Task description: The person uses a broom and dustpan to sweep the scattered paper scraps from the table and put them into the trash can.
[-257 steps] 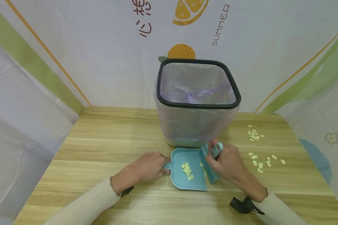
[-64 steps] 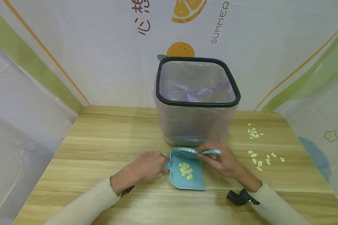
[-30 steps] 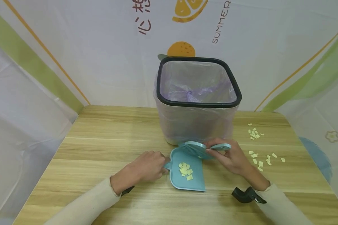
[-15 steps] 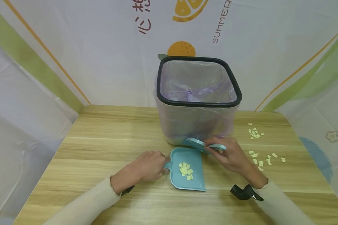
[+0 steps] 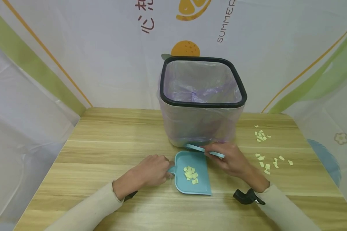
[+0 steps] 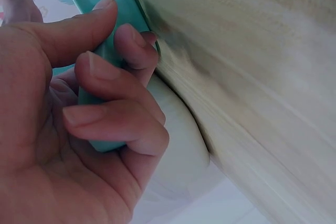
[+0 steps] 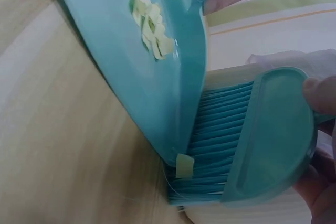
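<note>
My left hand grips the short handle of a light-blue dustpan lying on the table; the left wrist view shows the fingers curled round that handle. A small heap of pale yellow paper scraps lies in the pan. My right hand holds a matching hand brush by its handle, at the pan's far rim in front of the bin. In the right wrist view the bristles touch the pan's far side, and one scrap sits by the pan's corner against them.
A bin with a black rim and a clear liner stands right behind the brush. Two loose groups of scraps, a farther one and a nearer one, lie on the wooden table at right. Printed cloth hangs behind.
Since the first frame the brush went from the pan's right edge to its far rim, and more scraps lie in the pan. Just now it tilted and shifted slightly left. The left hand stayed put.
</note>
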`<control>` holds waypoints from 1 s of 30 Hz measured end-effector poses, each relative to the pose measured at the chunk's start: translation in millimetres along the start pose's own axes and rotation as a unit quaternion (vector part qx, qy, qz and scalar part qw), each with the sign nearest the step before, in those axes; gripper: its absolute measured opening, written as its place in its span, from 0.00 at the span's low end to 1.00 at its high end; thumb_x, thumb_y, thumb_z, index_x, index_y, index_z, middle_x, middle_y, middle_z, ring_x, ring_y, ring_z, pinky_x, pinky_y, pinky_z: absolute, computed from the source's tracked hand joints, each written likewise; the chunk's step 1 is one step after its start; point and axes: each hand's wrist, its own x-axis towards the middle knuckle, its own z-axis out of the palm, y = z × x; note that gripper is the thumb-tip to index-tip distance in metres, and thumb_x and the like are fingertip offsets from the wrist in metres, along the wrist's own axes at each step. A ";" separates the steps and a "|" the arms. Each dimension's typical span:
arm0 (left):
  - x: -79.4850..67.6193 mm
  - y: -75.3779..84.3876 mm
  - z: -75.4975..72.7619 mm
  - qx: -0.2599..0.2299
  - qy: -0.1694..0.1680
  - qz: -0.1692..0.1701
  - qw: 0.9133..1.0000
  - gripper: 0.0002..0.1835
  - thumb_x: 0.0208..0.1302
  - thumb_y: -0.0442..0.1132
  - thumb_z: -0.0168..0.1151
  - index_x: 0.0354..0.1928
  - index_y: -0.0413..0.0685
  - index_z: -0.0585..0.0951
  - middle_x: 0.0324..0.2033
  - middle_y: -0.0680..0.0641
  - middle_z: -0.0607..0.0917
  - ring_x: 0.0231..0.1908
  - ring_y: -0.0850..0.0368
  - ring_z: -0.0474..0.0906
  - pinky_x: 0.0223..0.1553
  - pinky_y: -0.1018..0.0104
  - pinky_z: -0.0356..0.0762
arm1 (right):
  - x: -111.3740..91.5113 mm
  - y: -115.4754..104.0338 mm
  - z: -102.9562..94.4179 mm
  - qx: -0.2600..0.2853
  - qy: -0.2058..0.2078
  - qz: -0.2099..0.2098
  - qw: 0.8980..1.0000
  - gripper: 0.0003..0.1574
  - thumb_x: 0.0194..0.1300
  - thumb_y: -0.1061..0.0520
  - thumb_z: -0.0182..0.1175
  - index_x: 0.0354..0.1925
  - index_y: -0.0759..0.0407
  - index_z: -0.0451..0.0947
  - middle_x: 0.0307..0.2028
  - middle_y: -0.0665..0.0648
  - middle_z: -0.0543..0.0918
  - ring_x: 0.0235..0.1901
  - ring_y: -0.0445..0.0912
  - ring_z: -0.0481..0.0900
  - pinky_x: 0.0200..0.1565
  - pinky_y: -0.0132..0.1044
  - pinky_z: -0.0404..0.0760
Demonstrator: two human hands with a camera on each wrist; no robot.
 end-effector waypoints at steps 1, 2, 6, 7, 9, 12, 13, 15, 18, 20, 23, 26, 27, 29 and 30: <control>-0.2 -0.1 0.1 -0.001 0.000 -0.001 1.000 0.10 0.73 0.42 0.74 0.46 0.42 0.87 0.25 0.54 0.72 0.24 0.62 0.64 0.24 0.67 0.65 | 0.1 0.1 0.5 -0.001 -0.003 -0.003 1.000 0.14 0.66 0.68 0.75 0.47 0.56 0.87 0.42 0.52 0.92 0.39 0.45 0.89 0.44 0.42 0.86; -0.3 -0.1 0.1 -0.004 0.000 -0.002 1.000 0.10 0.74 0.42 0.74 0.46 0.42 0.87 0.24 0.54 0.72 0.24 0.62 0.64 0.23 0.67 0.65 | 0.0 0.5 1.0 -0.003 -0.003 -0.007 1.000 0.19 0.61 0.71 0.76 0.47 0.56 0.87 0.42 0.52 0.92 0.39 0.45 0.89 0.44 0.42 0.86; -0.5 -0.9 1.1 -0.003 -0.003 -0.006 1.000 0.11 0.73 0.42 0.74 0.47 0.41 0.87 0.25 0.54 0.72 0.24 0.61 0.64 0.23 0.66 0.65 | -0.8 1.3 3.0 -0.010 0.002 -0.015 1.000 0.25 0.55 0.74 0.77 0.49 0.56 0.87 0.42 0.52 0.92 0.38 0.45 0.89 0.43 0.43 0.86; -0.5 -0.8 1.1 -0.004 -0.004 -0.007 1.000 0.11 0.73 0.42 0.74 0.48 0.41 0.88 0.25 0.54 0.72 0.24 0.61 0.64 0.23 0.66 0.65 | -1.1 1.0 3.3 -0.008 0.003 -0.010 1.000 0.24 0.56 0.74 0.77 0.48 0.56 0.87 0.42 0.51 0.92 0.38 0.44 0.89 0.43 0.42 0.86; -0.4 -1.2 1.5 -0.003 -0.006 -0.010 1.000 0.11 0.74 0.42 0.74 0.49 0.41 0.88 0.25 0.53 0.72 0.24 0.61 0.64 0.23 0.67 0.65 | -1.5 -0.1 4.3 0.000 0.007 0.005 1.000 0.22 0.57 0.73 0.76 0.48 0.56 0.87 0.42 0.51 0.92 0.38 0.44 0.89 0.43 0.40 0.86; -0.6 -0.5 1.1 -0.003 -0.008 -0.012 1.000 0.12 0.74 0.42 0.74 0.50 0.41 0.88 0.25 0.53 0.73 0.24 0.61 0.65 0.23 0.66 0.65 | -2.6 -2.9 5.4 0.017 0.015 0.036 0.999 0.20 0.59 0.73 0.75 0.46 0.57 0.88 0.41 0.50 0.92 0.39 0.45 0.89 0.45 0.37 0.85; -0.6 -0.7 1.2 -0.001 -0.009 -0.013 1.000 0.12 0.74 0.42 0.74 0.50 0.41 0.88 0.25 0.53 0.73 0.24 0.61 0.65 0.23 0.66 0.65 | -2.8 -4.4 5.5 0.025 0.020 0.048 0.998 0.19 0.59 0.73 0.75 0.46 0.58 0.88 0.41 0.50 0.92 0.39 0.45 0.89 0.45 0.35 0.85; -0.6 -0.5 0.9 0.002 -0.009 -0.013 1.000 0.13 0.74 0.42 0.74 0.50 0.41 0.88 0.25 0.53 0.73 0.23 0.61 0.65 0.23 0.66 0.65 | -3.5 -6.9 5.4 0.040 0.032 0.066 0.996 0.19 0.58 0.75 0.74 0.45 0.59 0.88 0.42 0.52 0.92 0.40 0.45 0.89 0.44 0.33 0.84; -0.6 -0.5 1.0 0.007 -0.008 -0.012 1.000 0.13 0.74 0.42 0.74 0.50 0.41 0.88 0.25 0.53 0.74 0.23 0.61 0.65 0.22 0.66 0.66 | -4.4 -10.3 2.2 0.062 0.049 0.089 0.993 0.20 0.57 0.77 0.74 0.44 0.59 0.89 0.42 0.54 0.93 0.39 0.45 0.89 0.43 0.29 0.83; -0.6 -1.0 1.3 0.009 -0.008 -0.011 1.000 0.13 0.74 0.42 0.74 0.50 0.41 0.88 0.25 0.53 0.73 0.23 0.61 0.65 0.22 0.66 0.66 | -4.6 -11.7 -0.9 0.073 0.058 0.096 0.991 0.21 0.57 0.78 0.73 0.44 0.58 0.89 0.42 0.54 0.92 0.40 0.44 0.89 0.45 0.29 0.83; -0.7 -1.4 1.7 0.005 -0.008 -0.013 1.000 0.12 0.74 0.42 0.74 0.50 0.41 0.88 0.25 0.53 0.73 0.22 0.61 0.64 0.22 0.66 0.65 | -4.3 -13.6 -6.6 0.075 0.069 0.090 0.991 0.13 0.65 0.72 0.73 0.43 0.57 0.88 0.42 0.55 0.92 0.42 0.43 0.89 0.47 0.27 0.82; -0.9 -1.1 1.5 -0.001 -0.010 -0.016 1.000 0.12 0.74 0.42 0.74 0.50 0.40 0.88 0.25 0.53 0.73 0.22 0.61 0.63 0.22 0.67 0.64 | -3.2 -14.2 -12.0 0.052 0.074 0.064 0.994 0.05 0.79 0.57 0.69 0.43 0.58 0.87 0.41 0.56 0.92 0.40 0.43 0.89 0.46 0.28 0.82; -0.9 -0.9 1.5 -0.002 -0.009 -0.016 1.000 0.12 0.74 0.42 0.74 0.49 0.40 0.88 0.25 0.53 0.72 0.22 0.61 0.63 0.22 0.67 0.63 | -3.2 -13.9 -13.7 0.039 0.071 0.052 0.995 0.11 0.82 0.52 0.66 0.43 0.58 0.87 0.41 0.56 0.92 0.39 0.44 0.90 0.44 0.29 0.83; -0.9 -0.8 1.4 -0.003 -0.009 -0.017 1.000 0.12 0.74 0.42 0.74 0.49 0.40 0.87 0.24 0.53 0.72 0.22 0.61 0.63 0.21 0.67 0.63 | -3.6 -12.8 -16.7 0.008 0.062 0.029 0.998 0.20 0.86 0.45 0.60 0.43 0.58 0.87 0.40 0.56 0.92 0.36 0.45 0.90 0.40 0.32 0.85; -0.9 -0.7 1.4 -0.003 -0.009 -0.016 1.000 0.12 0.74 0.42 0.74 0.48 0.40 0.87 0.24 0.53 0.72 0.22 0.61 0.63 0.22 0.67 0.63 | -4.2 -12.4 -17.8 -0.009 0.056 0.018 0.998 0.21 0.86 0.45 0.59 0.43 0.58 0.87 0.40 0.55 0.93 0.35 0.46 0.90 0.38 0.34 0.86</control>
